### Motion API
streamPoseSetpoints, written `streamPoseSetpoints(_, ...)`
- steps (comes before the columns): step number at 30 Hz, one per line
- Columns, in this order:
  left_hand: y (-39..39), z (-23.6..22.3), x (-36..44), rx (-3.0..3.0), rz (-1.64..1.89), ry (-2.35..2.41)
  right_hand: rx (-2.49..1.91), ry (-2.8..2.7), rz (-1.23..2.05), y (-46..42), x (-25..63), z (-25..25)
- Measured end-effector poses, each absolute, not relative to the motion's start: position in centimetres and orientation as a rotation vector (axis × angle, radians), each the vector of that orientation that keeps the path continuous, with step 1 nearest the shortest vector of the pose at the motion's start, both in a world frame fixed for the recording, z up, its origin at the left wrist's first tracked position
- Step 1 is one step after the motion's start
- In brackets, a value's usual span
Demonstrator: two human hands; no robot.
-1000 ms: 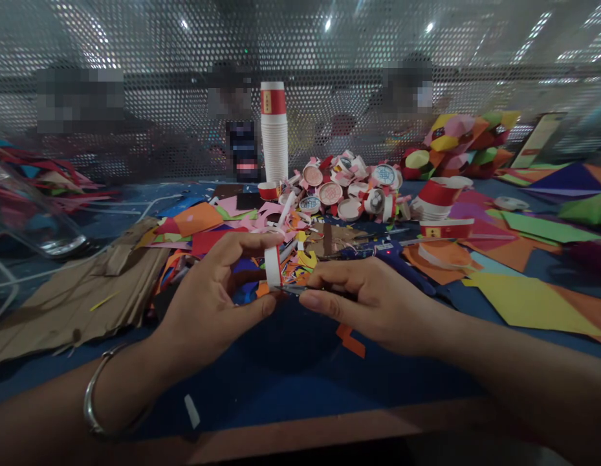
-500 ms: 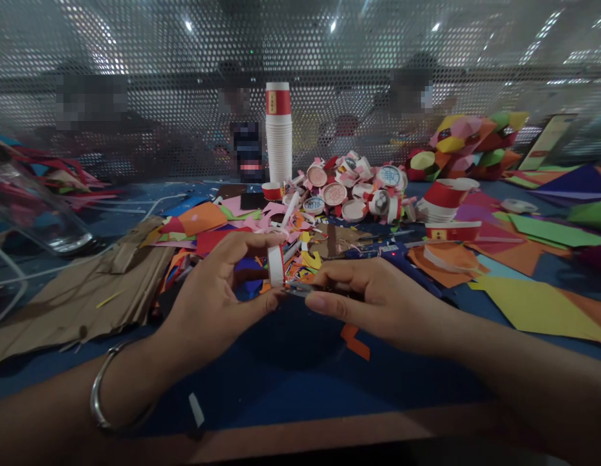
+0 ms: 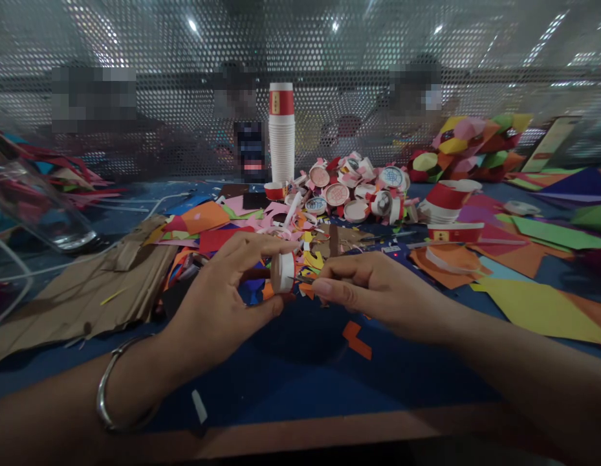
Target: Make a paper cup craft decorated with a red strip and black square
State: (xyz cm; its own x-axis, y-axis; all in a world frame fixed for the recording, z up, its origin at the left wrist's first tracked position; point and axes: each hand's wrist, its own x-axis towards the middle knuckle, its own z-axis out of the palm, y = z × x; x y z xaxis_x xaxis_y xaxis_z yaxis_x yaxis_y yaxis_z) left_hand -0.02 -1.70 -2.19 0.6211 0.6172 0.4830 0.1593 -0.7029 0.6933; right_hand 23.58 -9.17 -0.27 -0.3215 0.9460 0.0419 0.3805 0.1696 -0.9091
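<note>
My left hand (image 3: 222,294) pinches a cut-off paper cup bottom (image 3: 283,272), red and white, between thumb and forefinger, with its brown underside turned partly toward me. My right hand (image 3: 372,291) is closed round small scissors (image 3: 303,280) whose thin tip touches the cup piece. Both hands hover just above the blue table (image 3: 300,375), in the middle of the view. A metal bangle (image 3: 109,388) sits on my left wrist.
A tall stack of paper cups (image 3: 281,133) stands at the back, with a heap of cut cup bottoms (image 3: 353,191) beside it. Coloured paper scraps (image 3: 217,226) and sheets (image 3: 537,291) lie around; brown cardboard (image 3: 87,291) at left. People sit behind a mesh screen (image 3: 149,97).
My left hand has turned the cup piece so its round underside shows more. The scissors' tip stays against it; both hands rose slightly.
</note>
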Motion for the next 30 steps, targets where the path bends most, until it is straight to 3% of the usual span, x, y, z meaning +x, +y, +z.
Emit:
streamPoseSetpoints(20,-1.99,-1.79,-0.24,2.303,0.942,0.642,-1.219,-1.835,1.126,-9.17,23.83,-0.42)
streamPoseSetpoints(30,-2.42,-1.23,0.50,1.634,0.654,0.681,-1.291,-1.679,0.981,-9.37,24.09,0.15)
